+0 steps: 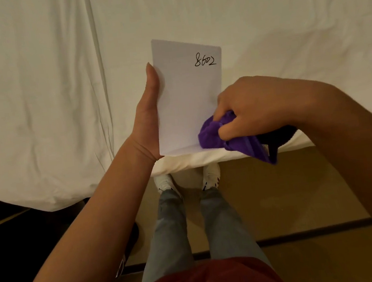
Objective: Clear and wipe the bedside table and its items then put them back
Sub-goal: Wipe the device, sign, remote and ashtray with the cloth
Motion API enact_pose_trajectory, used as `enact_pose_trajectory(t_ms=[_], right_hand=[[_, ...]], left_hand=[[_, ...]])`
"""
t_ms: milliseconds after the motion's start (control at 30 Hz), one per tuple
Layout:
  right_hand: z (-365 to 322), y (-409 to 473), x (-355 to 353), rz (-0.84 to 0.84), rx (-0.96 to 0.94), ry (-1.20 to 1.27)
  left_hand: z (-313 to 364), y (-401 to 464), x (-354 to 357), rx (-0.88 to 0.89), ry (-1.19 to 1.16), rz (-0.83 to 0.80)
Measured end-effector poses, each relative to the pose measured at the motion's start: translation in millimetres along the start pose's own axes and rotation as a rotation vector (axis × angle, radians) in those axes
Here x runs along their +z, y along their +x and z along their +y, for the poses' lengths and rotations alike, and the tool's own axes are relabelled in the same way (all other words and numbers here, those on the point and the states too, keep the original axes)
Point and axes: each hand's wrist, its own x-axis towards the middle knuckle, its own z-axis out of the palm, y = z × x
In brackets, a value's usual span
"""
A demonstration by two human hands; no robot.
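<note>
Holding white card [187,99] marked "8602"; purple cloth [230,135] touching its corner.

Warm, yellowish indoor light falls evenly over the bed sheet [35,88], which reads cream rather than white. The white card [187,99] is the brightest surface — no glare on it, its handwriting sharp. The lower left corner sinks into near-black shadow. Focus is slightly soft throughout, and the forearms swell at the edges — wide-angle distortion.
</note>
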Motion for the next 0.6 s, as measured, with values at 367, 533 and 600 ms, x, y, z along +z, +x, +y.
enact_pose_trajectory(t_ms=[367, 533, 600], right_hand=[[17, 3, 74, 0.966, 0.296, 1.273], [-27, 32, 100, 1.010, 0.354, 1.474], [-40, 38, 107, 0.967, 0.391, 1.532]], left_hand=[[1, 7, -1, 0.171, -0.218, 0.093], [-13, 15, 22, 0.438, -0.073, 0.467], [-15, 18, 29, 0.502, 0.066, 0.567]])
